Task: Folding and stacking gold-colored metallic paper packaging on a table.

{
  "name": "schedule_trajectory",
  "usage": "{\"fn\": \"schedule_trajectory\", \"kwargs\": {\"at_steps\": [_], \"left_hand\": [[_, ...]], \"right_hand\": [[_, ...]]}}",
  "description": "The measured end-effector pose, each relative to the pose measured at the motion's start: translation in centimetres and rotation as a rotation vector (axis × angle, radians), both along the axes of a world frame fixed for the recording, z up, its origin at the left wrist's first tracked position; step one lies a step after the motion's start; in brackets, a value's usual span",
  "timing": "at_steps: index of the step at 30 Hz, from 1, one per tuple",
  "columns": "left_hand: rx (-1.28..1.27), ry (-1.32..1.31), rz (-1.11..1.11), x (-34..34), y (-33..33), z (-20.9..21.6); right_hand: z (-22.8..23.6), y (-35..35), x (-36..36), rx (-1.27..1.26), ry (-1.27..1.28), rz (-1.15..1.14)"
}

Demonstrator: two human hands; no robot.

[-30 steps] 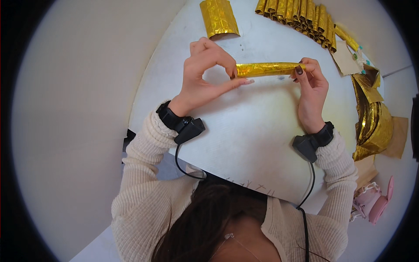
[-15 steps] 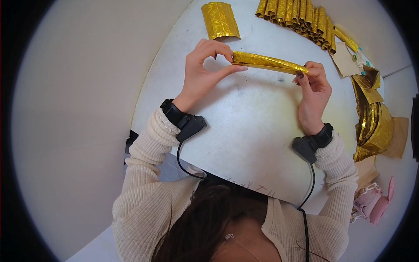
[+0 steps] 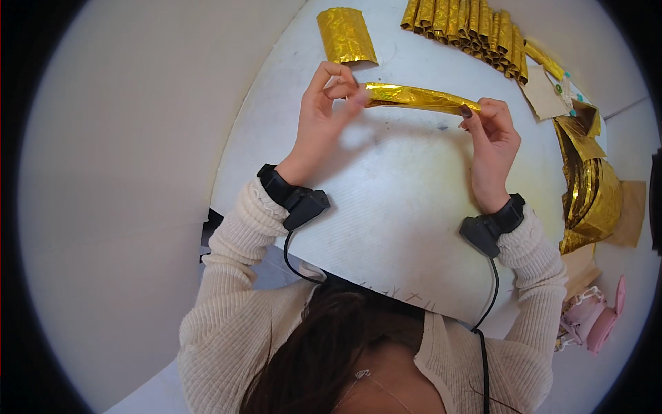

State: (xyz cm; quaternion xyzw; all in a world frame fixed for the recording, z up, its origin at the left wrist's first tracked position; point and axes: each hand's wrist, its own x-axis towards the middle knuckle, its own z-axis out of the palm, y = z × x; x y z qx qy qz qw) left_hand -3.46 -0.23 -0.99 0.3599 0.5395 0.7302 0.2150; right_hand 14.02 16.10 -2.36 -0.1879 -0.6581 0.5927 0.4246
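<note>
A strip of shiny gold foil paper (image 3: 420, 99), folded or rolled narrow, is stretched between my hands above the white table (image 3: 386, 214). Its left end is pinched by my left hand (image 3: 327, 103), whose thumb is slightly blurred. At the other end, my right hand (image 3: 495, 130) grips the foil paper between thumb and fingers. Just beyond my left hand lies a curved gold sheet (image 3: 346, 34) with a swirl pattern.
Many gold paper rolls (image 3: 476, 31) are stacked at the far right. Beside them lie a beige paper piece (image 3: 543, 93) and a pile of gold sheets (image 3: 594, 200) along the right edge. A pink bag (image 3: 586, 323) is at the lower right.
My left thumb has moved up from below the foil strip to its left end. The right hand has shifted slightly left along with the strip.
</note>
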Motion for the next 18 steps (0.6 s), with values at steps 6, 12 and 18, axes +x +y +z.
{"fn": "schedule_trajectory", "kwargs": {"at_steps": [6,12,18], "left_hand": [[-0.29,-0.084,-0.095,-0.5,-0.3,0.9],[-0.318,-0.073,-0.179,-0.3,-0.5,0.5],[-0.315,0.03,-0.105,1.2,-0.4,0.6]], "right_hand": [[-0.3,-0.1,-0.1,-0.003,0.016,0.052],[0.0,-0.3,-0.2,-0.071,0.004,0.021],[0.0,-0.1,-0.2,-0.122,0.007,-0.013]]}}
